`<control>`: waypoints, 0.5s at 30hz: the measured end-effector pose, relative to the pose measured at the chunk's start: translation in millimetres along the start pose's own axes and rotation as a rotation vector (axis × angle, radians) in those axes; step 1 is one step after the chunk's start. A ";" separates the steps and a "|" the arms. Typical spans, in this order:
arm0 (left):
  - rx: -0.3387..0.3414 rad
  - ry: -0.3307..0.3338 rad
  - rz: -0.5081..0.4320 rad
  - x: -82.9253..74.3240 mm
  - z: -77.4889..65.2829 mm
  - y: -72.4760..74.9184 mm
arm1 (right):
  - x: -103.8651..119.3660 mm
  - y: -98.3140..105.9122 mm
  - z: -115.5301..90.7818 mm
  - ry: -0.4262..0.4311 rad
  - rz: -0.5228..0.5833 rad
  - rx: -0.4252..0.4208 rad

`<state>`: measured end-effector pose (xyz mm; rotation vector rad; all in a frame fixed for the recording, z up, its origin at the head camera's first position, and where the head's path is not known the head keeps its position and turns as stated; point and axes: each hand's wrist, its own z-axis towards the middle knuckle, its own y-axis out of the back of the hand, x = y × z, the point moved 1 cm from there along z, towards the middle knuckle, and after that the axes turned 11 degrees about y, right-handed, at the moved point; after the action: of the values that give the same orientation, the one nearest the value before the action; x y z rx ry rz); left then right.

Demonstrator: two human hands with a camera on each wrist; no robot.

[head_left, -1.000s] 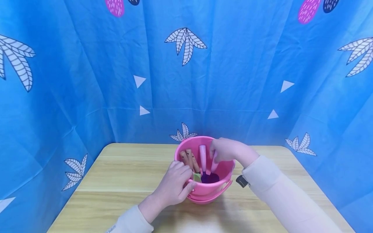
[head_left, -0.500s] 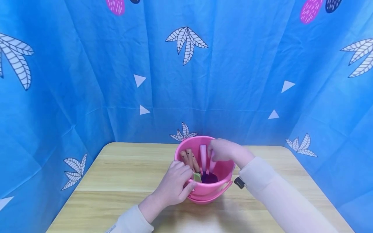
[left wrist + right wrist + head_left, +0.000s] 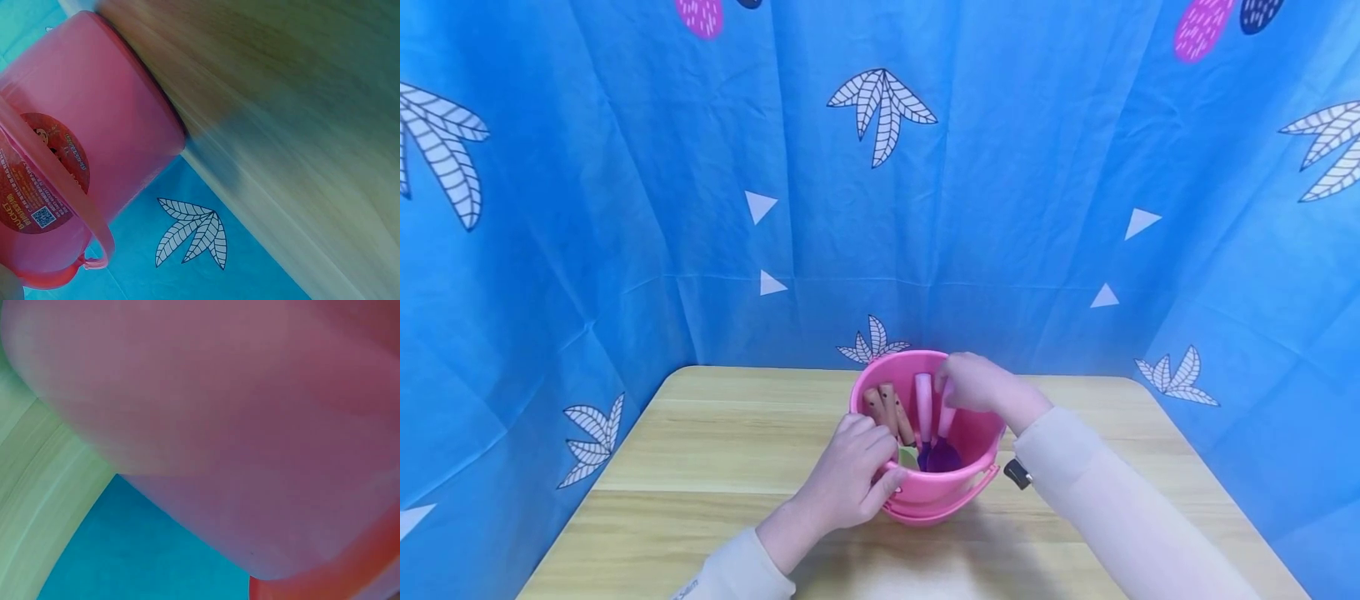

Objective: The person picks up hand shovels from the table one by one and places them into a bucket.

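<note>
A pink bucket (image 3: 925,502) stands on the wooden table (image 3: 730,442), its handle hanging down at the front. My left hand (image 3: 848,471) grips the near left rim, fingers over the edge and thumb outside. Reaching in over the right side, my right hand (image 3: 976,385) holds the pink handle of a utensil with a purple head (image 3: 943,457); the head is low inside the bucket. Beside it leans another pink-handled utensil (image 3: 923,400). Several brown wooden handles (image 3: 887,407) lean at the left, near something light green (image 3: 907,457). The bucket wall (image 3: 262,512) fills most of the right wrist view.
Blue curtains (image 3: 880,242) printed with leaves hang behind the table and along both sides. The left wrist view shows the bucket's round red label (image 3: 44,172) and its handle (image 3: 69,187). A black buckle (image 3: 1017,473) hangs at the right cuff.
My right hand has shifted slightly left with the purple-headed utensil, bringing it nearer the other pink handle, and its purple head has turned. My left hand stays on the rim.
</note>
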<state>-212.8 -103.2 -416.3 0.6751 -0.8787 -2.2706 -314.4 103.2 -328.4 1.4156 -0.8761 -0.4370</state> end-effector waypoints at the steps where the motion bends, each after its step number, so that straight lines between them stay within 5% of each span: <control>1: -0.001 -0.002 0.004 0.2 -0.1 -0.2 | 0.1 -0.3 0.2 0.002 0.003 -0.006; 15: -0.002 -0.001 0.012 0.1 -1.4 -0.9 | 5.2 -15.7 -1.7 0.025 -0.106 -0.148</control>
<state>-212.4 -103.3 -417.9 0.6660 -0.8783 -2.2607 -306.3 98.1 -342.0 1.3320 -0.7360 -0.5518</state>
